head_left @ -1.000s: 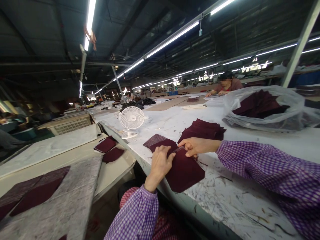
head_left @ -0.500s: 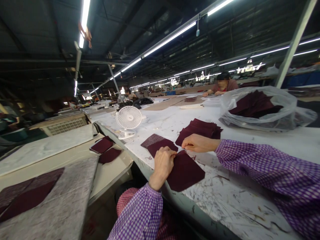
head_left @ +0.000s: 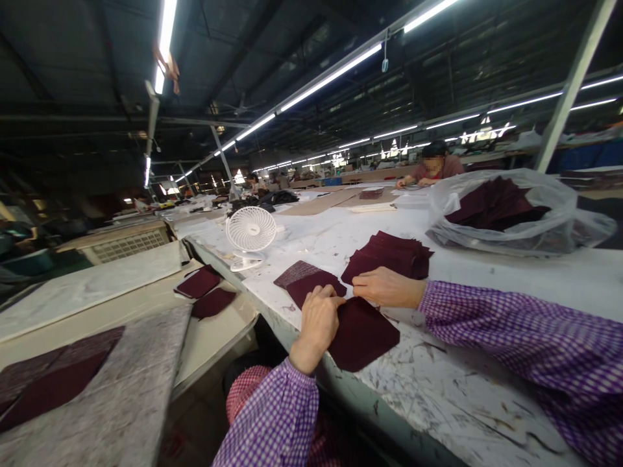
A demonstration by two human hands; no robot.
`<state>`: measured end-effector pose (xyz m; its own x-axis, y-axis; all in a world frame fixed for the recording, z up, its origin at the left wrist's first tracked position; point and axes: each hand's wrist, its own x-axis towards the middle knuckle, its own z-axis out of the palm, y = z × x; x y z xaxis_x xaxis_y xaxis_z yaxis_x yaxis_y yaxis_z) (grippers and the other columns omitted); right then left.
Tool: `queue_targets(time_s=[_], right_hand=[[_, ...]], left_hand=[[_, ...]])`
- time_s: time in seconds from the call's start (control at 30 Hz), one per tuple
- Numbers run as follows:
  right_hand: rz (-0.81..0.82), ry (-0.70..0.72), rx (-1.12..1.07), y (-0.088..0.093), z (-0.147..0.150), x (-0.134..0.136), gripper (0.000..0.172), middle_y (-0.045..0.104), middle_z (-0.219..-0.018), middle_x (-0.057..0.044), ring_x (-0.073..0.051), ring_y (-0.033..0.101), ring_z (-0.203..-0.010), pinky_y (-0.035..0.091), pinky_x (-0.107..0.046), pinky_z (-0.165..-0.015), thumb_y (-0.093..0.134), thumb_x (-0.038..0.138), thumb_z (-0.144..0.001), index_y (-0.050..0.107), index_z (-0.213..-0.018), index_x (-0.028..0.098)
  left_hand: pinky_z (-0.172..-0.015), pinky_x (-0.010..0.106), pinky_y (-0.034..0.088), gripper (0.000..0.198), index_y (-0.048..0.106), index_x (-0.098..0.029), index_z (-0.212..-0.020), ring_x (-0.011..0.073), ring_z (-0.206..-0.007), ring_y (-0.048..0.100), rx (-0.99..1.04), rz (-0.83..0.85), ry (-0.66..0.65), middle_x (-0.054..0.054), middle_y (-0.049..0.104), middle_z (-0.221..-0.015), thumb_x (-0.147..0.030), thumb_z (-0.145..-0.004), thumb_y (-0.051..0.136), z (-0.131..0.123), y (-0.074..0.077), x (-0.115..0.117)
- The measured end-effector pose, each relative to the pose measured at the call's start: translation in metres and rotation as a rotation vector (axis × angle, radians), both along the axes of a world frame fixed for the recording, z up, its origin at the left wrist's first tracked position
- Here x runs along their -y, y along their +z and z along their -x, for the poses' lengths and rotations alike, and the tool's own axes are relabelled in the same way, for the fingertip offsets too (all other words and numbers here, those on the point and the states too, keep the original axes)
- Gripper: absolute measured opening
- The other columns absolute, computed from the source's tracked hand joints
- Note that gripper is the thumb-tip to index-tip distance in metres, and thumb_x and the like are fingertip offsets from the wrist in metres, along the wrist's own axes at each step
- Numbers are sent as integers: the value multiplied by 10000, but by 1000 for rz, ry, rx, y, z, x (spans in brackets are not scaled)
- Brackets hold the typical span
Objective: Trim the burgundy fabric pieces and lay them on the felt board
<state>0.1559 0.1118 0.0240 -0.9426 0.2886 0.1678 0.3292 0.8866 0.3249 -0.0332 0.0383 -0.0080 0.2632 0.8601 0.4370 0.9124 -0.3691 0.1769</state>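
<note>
A dark maroon fabric piece point(head_left: 365, 337) lies at the near edge of the white table point(head_left: 438, 376), its corner over the edge. My left hand point(head_left: 318, 318) is closed on its upper left corner, fingertips pressed together. Just right of it, my right hand point(head_left: 384, 287) is pinched at the top of the piece; what its fingertips hold is too small to make out. Behind my right hand sits a fanned stack of maroon pieces point(head_left: 389, 251). Beyond my left hand lie more maroon pieces point(head_left: 311, 283), with a speckled fabric piece point(head_left: 294, 272) at their far left.
A white fan point(head_left: 250, 230) stands at the table's left edge. At the right is a clear plastic bag point(head_left: 564, 233) of maroon pieces. A lower surface point(head_left: 141, 376) at left bears fabric pieces and a phone-like object. A person point(head_left: 438, 165) leans over the table's far side.
My right hand has moved slightly down, closer to the piece's top edge. My left hand has shifted very slightly and stays on the piece.
</note>
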Motion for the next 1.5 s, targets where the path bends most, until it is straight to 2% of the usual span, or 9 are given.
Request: queue_targets(time_s=[0.2,0.3,0.43,0.57,0.7,1.03,1.3,1.4,1.5], right_hand=[[-111,-10,23,-6,-19,-1,216,566,-919,-84,-198,490,-843,402,-314,-694,414,112,-902,599,-1009,141],[-1,-68,-105,-2,-17,4,273,573,-963,-83,-198,511,-896,425,-339,-790,394,58,-875,611,-1015,146],[244,-6,-238,-5,1,17,301,572,-1034,-97,-188,526,-946,437,-330,-852,368,84,-881,601,-1065,131],[326,-10,-255,-11,9,22,293,585,-981,-101,-190,519,-912,437,-343,-850,389,89,-858,618,-1039,120],[425,-7,-203,-2,6,23,310,578,-970,-94,-176,512,-883,429,-323,-828,400,94,-851,613,-1073,126],[318,12,46,16,19,26,527,534,-950,-121,-197,494,-849,442,-353,-798,400,10,-768,552,-1253,152],[439,-14,-50,28,22,15,409,642,-1048,-85,-186,571,-947,428,-310,-892,407,66,-839,604,-1186,160],[354,-128,-129,27,24,15,356,652,-993,-85,-200,574,-942,414,-337,-906,423,64,-836,665,-1075,170],[310,-82,-184,21,29,23,354,633,-939,-88,-192,567,-891,429,-336,-866,404,43,-828,674,-1022,163]], left_hand=[[-731,356,371,309,712,-255,-893,208,-822,471,-60,-42,-12,48,577,-846,-159,-890,418,-1,1,3],[-739,361,376,302,713,-248,-875,208,-826,477,-55,-43,-10,49,579,-852,-144,-880,430,-4,2,3],[-735,357,387,297,712,-244,-896,213,-827,490,-46,-47,-11,52,590,-853,-129,-872,439,-3,2,3],[-745,317,418,238,707,-234,-891,189,-820,517,129,-7,-72,33,619,-841,-122,-845,502,18,-1,4],[-748,289,435,166,700,-210,-832,164,-802,530,291,-9,-121,21,629,-828,-131,-823,554,42,-5,10],[-805,317,430,134,667,-182,-827,169,-836,528,375,4,-185,38,612,-857,-175,-850,536,51,-5,19],[-799,307,417,195,631,-179,-808,171,-834,510,160,-67,-149,44,590,-850,-182,-888,452,50,-7,17],[-790,297,419,192,631,-182,-819,172,-837,510,149,-73,-143,43,594,-846,-188,-888,452,50,-8,16],[-795,301,417,201,636,-181,-816,176,-834,511,135,-76,-141,45,599,-842,-187,-890,449,49,-8,17]])
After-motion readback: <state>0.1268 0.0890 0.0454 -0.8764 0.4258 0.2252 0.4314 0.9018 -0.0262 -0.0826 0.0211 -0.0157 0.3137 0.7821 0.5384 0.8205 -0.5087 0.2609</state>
